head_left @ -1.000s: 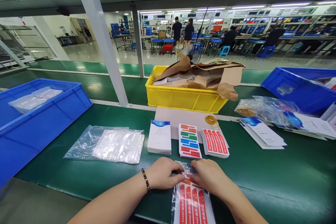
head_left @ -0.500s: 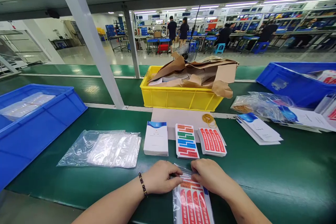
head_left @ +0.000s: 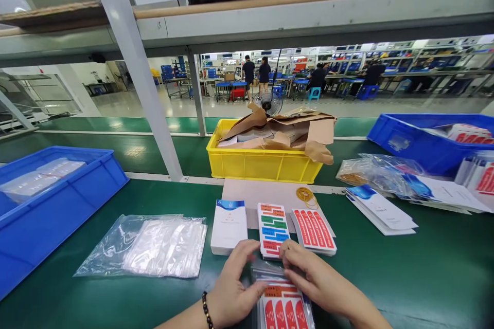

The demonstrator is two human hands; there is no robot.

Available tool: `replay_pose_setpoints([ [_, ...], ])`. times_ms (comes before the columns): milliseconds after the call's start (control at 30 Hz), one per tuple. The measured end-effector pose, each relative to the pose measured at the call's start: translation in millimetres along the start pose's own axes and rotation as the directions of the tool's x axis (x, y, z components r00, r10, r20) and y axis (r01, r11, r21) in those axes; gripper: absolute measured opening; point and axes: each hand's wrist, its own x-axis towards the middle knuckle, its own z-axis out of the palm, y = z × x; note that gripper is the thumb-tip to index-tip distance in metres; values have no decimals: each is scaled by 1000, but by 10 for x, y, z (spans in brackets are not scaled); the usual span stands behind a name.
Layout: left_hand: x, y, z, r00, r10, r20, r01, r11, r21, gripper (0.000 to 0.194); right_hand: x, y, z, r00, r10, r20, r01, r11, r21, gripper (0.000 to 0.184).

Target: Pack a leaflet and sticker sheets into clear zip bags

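Note:
A clear plastic bag [head_left: 259, 313] lies in front of me, with sticker sheets [head_left: 284, 312] in red and orange showing through it. My right hand [head_left: 320, 272] has its fingers closed on the bag's upper right edge. At the bag's left side, my left hand [head_left: 235, 285] is spread, its thumb tip at the bag and its fingers raised apart from the thumb. Just beyond stand a stack of white booklets [head_left: 229, 229], a stack of multicoloured sticker sheets [head_left: 274, 229] and a stack of red sticker sheets [head_left: 314, 230].
Flat clear bags [head_left: 164, 247] lie at left, beside a blue bin [head_left: 57, 205]. A yellow bin [head_left: 264, 164] with brown paper stands behind the stacks, near rubber bands [head_left: 306, 196]. Loose booklets [head_left: 380, 209] and another blue bin [head_left: 424, 144] are at right. People work far off.
My left hand has opened, its fingers lifting away from the bag's top. My right hand stays at the bag's upper edge. The view has tilted upward, showing more of the overhead shelf.

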Motion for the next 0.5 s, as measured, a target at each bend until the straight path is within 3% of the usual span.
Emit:
replay_pose_setpoints([
  [100, 31, -43, 96, 964, -248, 91, 264, 899, -349, 71, -14, 44, 37, 997, 57, -54, -54, 997, 61, 16],
  [167, 53, -40, 149, 936, -309, 171, 352, 782, -514, 68, -18, 69, 83, 988, 65, -139, -49, 992, 120, 19],
  [233, 55, -2, 174, 930, -324, 174, 366, 767, -527, 52, -14, 74, 125, 961, 74, -267, -8, 971, 239, 20],
  [300, 34, 51, 167, 936, -348, 60, 339, 839, -426, 38, 1, 59, 152, 923, 131, -362, 49, 892, 448, 19],
  [367, 1, 90, 134, 923, -368, -113, 323, 900, -294, 36, 22, 34, 172, 938, 166, -304, 94, 722, 685, 51],
  [433, -31, 100, 90, 890, -370, -265, 322, 924, -208, 39, 44, 8, 210, 989, 74, -126, 53, 623, 780, 76],
  [500, -65, 92, 52, 850, -358, -385, 319, 933, -165, 40, 65, -9, 289, 999, 1, 34, -26, 661, 750, 63],
])
